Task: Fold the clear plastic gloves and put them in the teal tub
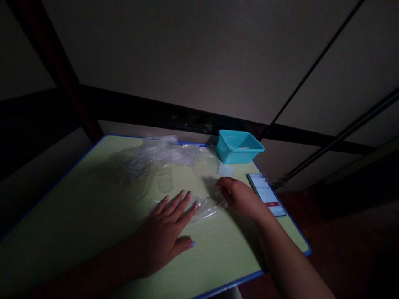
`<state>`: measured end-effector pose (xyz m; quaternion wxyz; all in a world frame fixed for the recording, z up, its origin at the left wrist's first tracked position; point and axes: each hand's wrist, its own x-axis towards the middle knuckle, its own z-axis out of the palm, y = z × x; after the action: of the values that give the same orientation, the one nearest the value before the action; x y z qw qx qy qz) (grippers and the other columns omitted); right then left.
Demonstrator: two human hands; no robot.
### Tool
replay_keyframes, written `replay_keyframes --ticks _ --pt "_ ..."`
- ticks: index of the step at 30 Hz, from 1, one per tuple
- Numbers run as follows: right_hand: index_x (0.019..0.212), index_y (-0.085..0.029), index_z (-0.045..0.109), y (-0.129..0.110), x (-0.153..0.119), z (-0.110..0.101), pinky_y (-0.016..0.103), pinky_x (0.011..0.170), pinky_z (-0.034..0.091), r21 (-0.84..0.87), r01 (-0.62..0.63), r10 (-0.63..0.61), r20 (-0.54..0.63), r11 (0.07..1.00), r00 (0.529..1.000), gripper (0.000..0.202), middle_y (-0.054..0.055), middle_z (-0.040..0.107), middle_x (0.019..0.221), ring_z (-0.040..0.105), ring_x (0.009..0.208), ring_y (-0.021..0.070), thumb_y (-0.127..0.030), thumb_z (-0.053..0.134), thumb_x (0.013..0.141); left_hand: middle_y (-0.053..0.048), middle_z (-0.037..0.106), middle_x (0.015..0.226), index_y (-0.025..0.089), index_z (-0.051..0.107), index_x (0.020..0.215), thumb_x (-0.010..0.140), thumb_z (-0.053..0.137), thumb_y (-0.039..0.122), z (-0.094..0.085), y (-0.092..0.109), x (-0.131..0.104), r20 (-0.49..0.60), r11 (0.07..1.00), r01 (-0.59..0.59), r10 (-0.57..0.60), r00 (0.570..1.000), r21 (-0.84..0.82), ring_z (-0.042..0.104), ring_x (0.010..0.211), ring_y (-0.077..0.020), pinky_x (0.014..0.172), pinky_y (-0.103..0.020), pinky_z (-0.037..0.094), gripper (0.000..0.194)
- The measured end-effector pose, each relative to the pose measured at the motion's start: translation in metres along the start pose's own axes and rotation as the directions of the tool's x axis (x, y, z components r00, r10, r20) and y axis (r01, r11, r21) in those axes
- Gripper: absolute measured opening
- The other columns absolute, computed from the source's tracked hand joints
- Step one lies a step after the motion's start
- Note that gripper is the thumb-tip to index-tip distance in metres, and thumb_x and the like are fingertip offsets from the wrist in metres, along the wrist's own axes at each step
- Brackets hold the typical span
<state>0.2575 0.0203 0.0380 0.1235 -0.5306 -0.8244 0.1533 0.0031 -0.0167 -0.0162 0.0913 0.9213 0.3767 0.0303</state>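
My left hand [168, 228] lies flat with its fingers spread, the fingertips on a clear plastic piece [205, 209] near the middle of the table. At the right end of that plastic is my right hand [238, 195], its fingers curled together; what they hold, if anything, is hidden. Behind both hands spreads a heap of thin, see-through plastic [165, 153], its pieces overlapping. A small white piece [225, 169] rests between the heap and a turquoise basket [238, 155].
The pale green table [199, 265] has a blue edge. A lit phone [266, 195] lies along its right side, beside my right forearm. A blue pen-like stick [193, 144] is at the back edge, near the panelled wall.
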Motion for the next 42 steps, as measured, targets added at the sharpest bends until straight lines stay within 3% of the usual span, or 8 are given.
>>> replay_keyframes --ticks 6,10,14,19,23,28,36,42 --pt "0.123 -0.017 0.054 -0.011 -0.006 0.004 0.035 0.094 0.041 0.096 0.265 -0.272 0.074 0.960 0.959 0.060 0.011 0.055 0.117 0.049 0.111 0.0244 -0.033 0.080 0.071 -0.008 0.017 0.157 0.035 0.024 0.148 0.092 0.046 0.056 0.005 -0.004 0.000 -0.053 0.999 -0.036 0.035 0.998 -0.022 0.014 0.144 -0.0340 0.111 -0.059 0.022 0.064" --pt "0.104 -0.016 0.061 -0.024 -0.001 0.017 0.035 0.088 0.041 -0.054 0.257 -0.254 0.055 0.965 0.966 0.027 0.010 0.060 0.102 0.053 0.100 0.0241 -0.026 0.069 0.080 -0.009 0.017 0.157 0.034 0.028 0.147 0.092 0.046 0.057 0.009 -0.007 0.000 -0.064 0.999 -0.040 0.040 0.997 -0.006 0.015 0.144 -0.0337 0.111 -0.058 0.022 0.063" --pt "0.090 -0.017 0.062 -0.029 0.004 0.024 0.030 0.077 0.040 -0.152 0.163 -0.162 0.020 0.975 0.987 0.009 0.008 0.065 0.087 0.058 0.085 0.0199 -0.018 0.054 0.089 -0.007 0.017 0.157 0.035 0.029 0.147 0.091 0.047 0.057 0.012 -0.008 -0.001 -0.090 0.999 -0.051 0.050 0.995 -0.010 0.015 0.144 -0.0342 0.111 -0.058 0.021 0.063" --pt "0.087 -0.017 0.062 -0.022 0.003 0.017 0.028 0.061 0.035 -0.231 -0.175 0.174 -0.026 0.957 0.984 0.015 0.012 0.069 0.087 0.062 0.073 0.0201 -0.021 0.048 0.091 -0.006 0.016 0.157 0.035 0.017 0.150 0.091 0.048 0.054 0.012 -0.008 -0.002 -0.101 0.998 -0.055 0.053 0.993 -0.013 0.016 0.143 -0.0346 0.111 -0.058 0.023 0.069" --pt "0.106 -0.011 0.058 -0.012 0.003 0.010 0.029 0.054 0.030 -0.227 -0.308 0.296 -0.085 0.924 0.951 0.023 0.014 0.068 0.077 0.061 0.065 0.0223 -0.025 0.044 0.094 -0.007 0.017 0.157 0.037 0.019 0.149 0.091 0.048 0.055 0.011 -0.007 -0.001 -0.090 0.999 -0.046 0.046 0.995 -0.001 0.018 0.143 -0.0350 0.110 -0.058 0.025 0.066" --pt "0.133 -0.012 0.037 0.000 0.008 0.012 0.025 0.051 0.031 0.168 -0.279 0.301 -0.123 0.945 0.946 0.049 0.002 0.062 0.067 0.055 0.056 0.0169 -0.039 0.049 0.093 -0.004 0.012 0.158 0.045 0.025 0.145 0.091 0.049 0.054 0.012 -0.007 0.000 -0.120 0.998 -0.062 0.060 0.991 -0.018 0.019 0.142 -0.0369 0.109 -0.059 0.024 0.060" --pt "0.103 -0.013 0.061 0.028 0.014 0.014 0.021 0.053 0.038 0.332 -0.184 0.151 0.122 0.925 0.981 0.024 0.002 0.064 0.071 0.056 0.061 0.0121 -0.020 0.066 0.080 -0.003 0.012 0.158 0.047 0.025 0.144 0.092 0.045 0.056 0.011 -0.008 -0.001 -0.133 0.997 -0.070 0.068 0.989 -0.012 0.020 0.142 -0.0384 0.107 -0.060 0.027 0.057" --pt "0.077 -0.015 0.058 0.030 0.012 0.009 0.021 0.051 0.040 0.283 -0.242 0.174 0.243 0.928 0.954 0.006 0.002 0.065 0.064 0.059 0.056 0.0123 -0.016 0.059 0.082 -0.006 0.015 0.158 0.047 0.024 0.145 0.091 0.047 0.056 0.009 -0.006 0.001 -0.110 0.999 -0.048 0.046 0.993 -0.015 0.019 0.142 -0.0380 0.106 -0.061 0.027 0.059"
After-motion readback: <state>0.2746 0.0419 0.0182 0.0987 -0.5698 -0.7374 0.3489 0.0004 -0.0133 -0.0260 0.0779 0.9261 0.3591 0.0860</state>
